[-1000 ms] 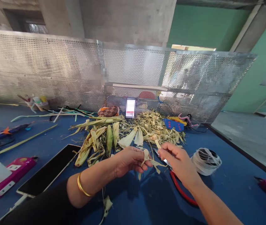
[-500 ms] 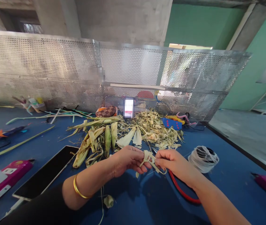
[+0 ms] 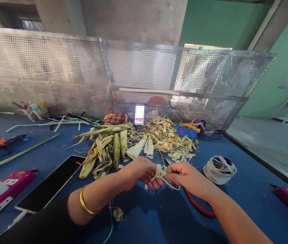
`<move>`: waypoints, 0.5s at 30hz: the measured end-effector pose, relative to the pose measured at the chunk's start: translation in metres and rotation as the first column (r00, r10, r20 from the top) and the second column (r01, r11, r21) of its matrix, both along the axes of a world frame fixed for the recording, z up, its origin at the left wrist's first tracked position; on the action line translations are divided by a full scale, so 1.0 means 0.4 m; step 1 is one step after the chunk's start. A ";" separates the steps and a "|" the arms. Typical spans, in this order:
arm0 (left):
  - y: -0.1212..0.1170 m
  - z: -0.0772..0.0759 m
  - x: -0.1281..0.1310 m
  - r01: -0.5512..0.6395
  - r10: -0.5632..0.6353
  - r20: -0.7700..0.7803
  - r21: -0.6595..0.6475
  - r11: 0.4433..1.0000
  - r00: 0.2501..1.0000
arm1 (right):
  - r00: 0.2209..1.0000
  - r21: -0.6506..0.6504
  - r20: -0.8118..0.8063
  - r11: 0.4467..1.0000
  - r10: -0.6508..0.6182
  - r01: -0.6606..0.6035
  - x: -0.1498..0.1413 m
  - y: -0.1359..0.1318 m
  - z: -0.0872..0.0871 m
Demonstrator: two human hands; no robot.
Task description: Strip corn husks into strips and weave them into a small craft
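Note:
A small looped weave of pale corn husk strips (image 3: 160, 171) is between my two hands, above the blue table. My left hand (image 3: 144, 173), fingers curled, grips its left side. The right hand (image 3: 181, 173) pinches a strip at its right edge, and a thin strip end curls below. Under and beside my right hand lies a tool with a red handle (image 3: 200, 205), its far part mostly hidden. Just beyond the hands are two flat pale husk pieces (image 3: 139, 148).
Corn husks (image 3: 93, 159) and a heap of shredded husk (image 3: 166, 135) lie ahead. A white cord spool (image 3: 219, 170) stands right. A dark tablet (image 3: 51, 183) and a magenta power strip (image 3: 9, 189) are left. A lit phone (image 3: 139, 114) stands before a perforated metal screen (image 3: 139, 67).
The loops of the husk weave look wider, and the strip by my right fingers has shifted. Both hands stay nearly in place; the view tilts slightly.

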State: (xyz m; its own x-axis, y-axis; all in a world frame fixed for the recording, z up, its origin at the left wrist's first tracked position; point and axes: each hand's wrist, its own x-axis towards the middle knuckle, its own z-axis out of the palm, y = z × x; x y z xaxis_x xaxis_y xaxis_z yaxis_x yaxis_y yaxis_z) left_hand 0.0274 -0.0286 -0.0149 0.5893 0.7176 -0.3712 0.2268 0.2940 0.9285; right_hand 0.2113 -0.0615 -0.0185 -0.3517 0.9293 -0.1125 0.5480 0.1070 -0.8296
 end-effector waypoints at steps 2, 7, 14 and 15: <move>0.001 -0.003 0.002 0.013 -0.013 -0.009 -0.015 1.000 1.000 | 0.998 0.033 0.052 0.999 -0.027 0.026 -0.003 -0.004 0.002; -0.001 -0.011 0.007 0.010 -0.010 -0.006 -0.048 0.999 1.000 | 0.995 0.154 0.035 0.984 -0.094 0.088 -0.012 -0.012 0.008; -0.001 -0.024 0.007 -0.014 0.015 0.019 -0.030 0.999 1.000 | 0.997 0.161 0.054 0.986 -0.061 0.051 -0.015 -0.005 0.001; -0.002 -0.025 0.007 -0.007 0.007 0.021 -0.018 1.000 1.000 | 0.997 0.151 0.039 0.987 -0.060 0.053 -0.015 -0.003 -0.002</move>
